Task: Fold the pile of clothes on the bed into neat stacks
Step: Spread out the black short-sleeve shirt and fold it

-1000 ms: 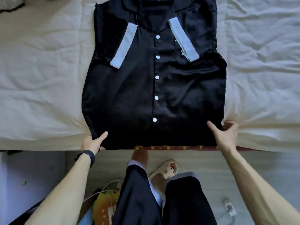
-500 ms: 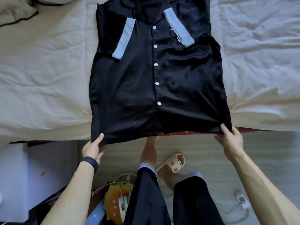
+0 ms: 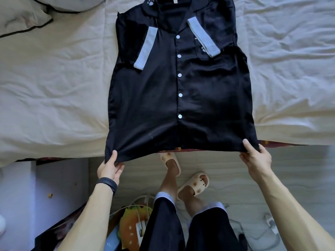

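Black shirt (image 3: 181, 98) lies buttons-up on the bed (image 3: 54, 91), sleeves folded in, collar at 12 o'clock, hem hanging past the mattress edge at 6. Left hand (image 3: 109, 169) pinches the hem corner at 7 o'clock; right hand (image 3: 256, 159) pinches the corner at 5, hands well apart. Pillow (image 3: 23, 15) sits at 10 o'clock.

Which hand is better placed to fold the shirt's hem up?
Probably the right hand: it pinches the shirt's corner at the bed edge; the left hand grips its corner lower, off the bed.

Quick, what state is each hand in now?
Left hand: pinching the black shirt's lower left corner.
Right hand: pinching its lower right corner.
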A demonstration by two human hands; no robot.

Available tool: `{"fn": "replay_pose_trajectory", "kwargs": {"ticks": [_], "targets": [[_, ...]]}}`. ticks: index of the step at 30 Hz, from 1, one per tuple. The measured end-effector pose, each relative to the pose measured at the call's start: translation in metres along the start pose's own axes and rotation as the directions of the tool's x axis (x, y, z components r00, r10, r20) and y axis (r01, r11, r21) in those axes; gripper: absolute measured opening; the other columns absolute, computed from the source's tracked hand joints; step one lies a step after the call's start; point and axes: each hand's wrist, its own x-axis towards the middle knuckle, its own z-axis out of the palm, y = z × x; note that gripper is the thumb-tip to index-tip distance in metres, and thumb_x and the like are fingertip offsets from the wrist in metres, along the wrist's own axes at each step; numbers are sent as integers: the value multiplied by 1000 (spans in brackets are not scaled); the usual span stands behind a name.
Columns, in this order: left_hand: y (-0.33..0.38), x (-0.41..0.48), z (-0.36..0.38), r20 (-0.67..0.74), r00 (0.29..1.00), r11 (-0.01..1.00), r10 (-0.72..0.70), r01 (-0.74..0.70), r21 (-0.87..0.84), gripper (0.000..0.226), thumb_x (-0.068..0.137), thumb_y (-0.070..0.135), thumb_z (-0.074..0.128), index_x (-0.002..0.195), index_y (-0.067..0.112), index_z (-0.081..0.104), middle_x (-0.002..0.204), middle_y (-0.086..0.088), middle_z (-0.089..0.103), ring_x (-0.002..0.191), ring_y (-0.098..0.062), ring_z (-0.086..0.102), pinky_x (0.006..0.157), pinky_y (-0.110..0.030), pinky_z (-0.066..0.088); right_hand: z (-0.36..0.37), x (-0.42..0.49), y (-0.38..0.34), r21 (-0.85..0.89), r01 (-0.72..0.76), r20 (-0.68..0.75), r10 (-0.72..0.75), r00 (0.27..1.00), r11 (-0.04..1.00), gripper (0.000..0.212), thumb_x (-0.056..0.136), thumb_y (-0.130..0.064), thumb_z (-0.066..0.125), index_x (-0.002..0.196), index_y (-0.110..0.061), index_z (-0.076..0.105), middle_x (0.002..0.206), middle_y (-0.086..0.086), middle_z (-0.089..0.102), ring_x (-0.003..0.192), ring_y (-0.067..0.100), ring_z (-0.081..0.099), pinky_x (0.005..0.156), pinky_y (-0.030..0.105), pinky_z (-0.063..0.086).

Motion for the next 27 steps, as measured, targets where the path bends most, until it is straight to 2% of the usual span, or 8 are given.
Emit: {"fn": "replay_pose_trajectory", "kwargs": {"ticks": [5, 9, 14, 17, 21, 23, 25, 27], "targets": [[-5, 7, 2, 28, 999, 997, -36, 38, -62, 32, 91, 24, 72, 120, 16, 61, 115, -5, 67, 102, -24, 64, 90, -37, 51, 8, 2, -3, 53, -7, -37, 9, 999, 999, 9, 95, -19, 73, 98, -15, 66, 102, 2, 69, 100, 21, 66, 77, 27, 54], [-8, 16, 3, 20, 998, 991, -56, 58, -120, 39, 93, 16, 69, 130, 16, 55, 122, -8, 62, 95, -22, 64, 88, -36, 51, 12, 13, -12, 142, -50, -60, 59, 996, 989, 33, 95, -16, 71, 124, -13, 56, 109, 4, 68, 98, 20, 66, 77, 27, 53], [-10, 17, 2, 5, 997, 993, -73, 73, -95, 36, 90, 22, 73, 123, 17, 58, 111, -3, 65, 96, -21, 65, 81, -33, 53, 8, 29, -10, -108, -53, -54, 48, 997, 993, 36, 94, -24, 73, 127, -16, 64, 121, 8, 67, 105, 21, 64, 76, 31, 49], [-9, 17, -1, -19, 999, 1000, -31, 31, -2, 27, 89, 21, 75, 113, 18, 64, 108, -2, 70, 95, -22, 68, 77, -31, 54, 5, 35, -3, -308, 59, -47, -77, 996, 949, 41, 94, -32, 73, 123, -4, 67, 108, 9, 69, 92, 19, 63, 70, 31, 52], [-5, 20, -5, -50, 996, 992, 67, -62, 111, 18, 91, 22, 73, 108, 19, 66, 105, -4, 70, 83, -18, 68, 68, -27, 51, 0, 40, -1, -432, 141, -100, -202, 974, 891, 37, 93, -43, 71, 104, -7, 68, 100, 10, 69, 91, 23, 63, 92, 48, 54], [0, 21, -8, -83, 993, 993, 81, -73, 98, 14, 91, 25, 73, 103, 21, 68, 100, -1, 71, 82, -17, 68, 67, -27, 52, -3, 42, -1, -444, 156, -125, -234, 964, 883, 32, 95, -42, 68, 101, -11, 65, 100, 10, 68, 92, 24, 62, 94, 49, 53], [5, 21, -11, -66, 997, 998, 45, -42, 50, 9, 91, 26, 73, 97, 23, 68, 98, 2, 71, 84, -17, 68, 69, -28, 52, -8, 42, -2, -433, 166, -112, -236, 965, 886, 25, 96, -34, 68, 103, -11, 63, 100, 10, 68, 88, 22, 62, 87, 44, 55], [7, 19, -15, -20, 1000, 1000, 4, -3, 23, 11, 91, 24, 73, 101, 22, 67, 102, 2, 70, 91, -18, 67, 74, -29, 52, -13, 38, -3, -406, 149, -35, -178, 983, 902, 22, 96, -24, 70, 109, -7, 67, 92, 3, 69, 77, 15, 61, 67, 28, 54]]}}
